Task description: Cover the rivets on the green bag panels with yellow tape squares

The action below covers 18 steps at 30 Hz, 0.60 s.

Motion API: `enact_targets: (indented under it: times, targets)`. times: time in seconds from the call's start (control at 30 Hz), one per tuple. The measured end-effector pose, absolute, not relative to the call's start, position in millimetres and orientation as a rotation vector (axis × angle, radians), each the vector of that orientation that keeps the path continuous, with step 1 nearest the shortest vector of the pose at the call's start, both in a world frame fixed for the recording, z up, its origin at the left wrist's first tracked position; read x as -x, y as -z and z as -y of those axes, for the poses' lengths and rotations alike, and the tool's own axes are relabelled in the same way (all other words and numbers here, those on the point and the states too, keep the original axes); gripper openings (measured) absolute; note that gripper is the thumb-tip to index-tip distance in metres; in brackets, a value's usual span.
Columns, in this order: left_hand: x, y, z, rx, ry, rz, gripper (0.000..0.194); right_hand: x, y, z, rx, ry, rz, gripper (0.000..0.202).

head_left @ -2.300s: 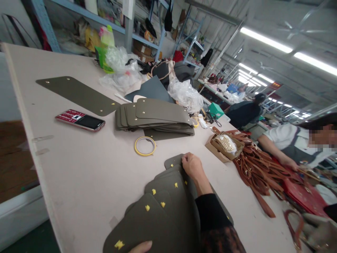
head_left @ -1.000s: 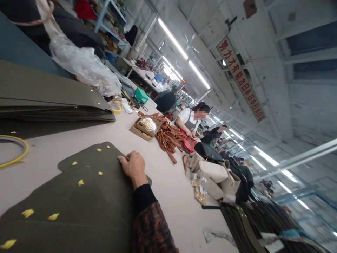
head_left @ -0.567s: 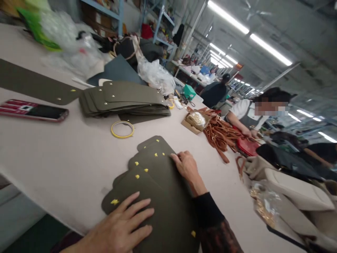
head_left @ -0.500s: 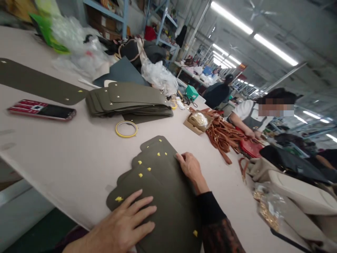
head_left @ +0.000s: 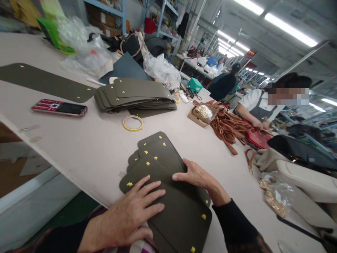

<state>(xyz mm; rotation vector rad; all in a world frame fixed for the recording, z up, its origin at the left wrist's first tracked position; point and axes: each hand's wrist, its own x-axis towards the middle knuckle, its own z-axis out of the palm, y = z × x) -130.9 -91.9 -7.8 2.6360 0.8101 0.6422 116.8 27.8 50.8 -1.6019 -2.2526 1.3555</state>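
Several dark olive panels (head_left: 181, 207) with small yellow tape bits lie fanned out and overlapping near the table's front edge. My left hand (head_left: 131, 211) rests flat on the top panel with its fingers spread. At the right edge of the panels is my right hand (head_left: 197, 174), its thumb on the upper surface and its fingers along the side; thumb and fingers are apart. Beyond them lies a yellow tape roll (head_left: 133, 123). A neat pile of olive panels with metal studs (head_left: 139, 93) sits further back.
A red phone (head_left: 59, 107) and a long olive panel (head_left: 44, 80) are at the left. Plastic bags (head_left: 160, 68) lie behind. To the right are a box of chain (head_left: 202, 114), brown straps (head_left: 225, 128) and pale bags (head_left: 302, 179). A person (head_left: 259, 105) works across the table.
My right hand has shifted, its thumb now over the panels. The panels are fanned differently, with more corners showing at the lower right. The view has shifted slightly.
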Motion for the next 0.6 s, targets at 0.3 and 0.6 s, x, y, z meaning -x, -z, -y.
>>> enact_targets:
  times: [0.3, 0.6]
  targets:
    - [129.5, 11.5, 101.5, -2.652, -0.618, -0.833, 0.052, -100.8, -58.0, 29.6, 1.362, -2.08, 1.488, 0.062]
    - [138.4, -14.7, 88.9, -2.82, -0.677, -0.849, 0.064, -95.3, -111.5, 22.0, 1.484, -1.59, 1.971, 0.052]
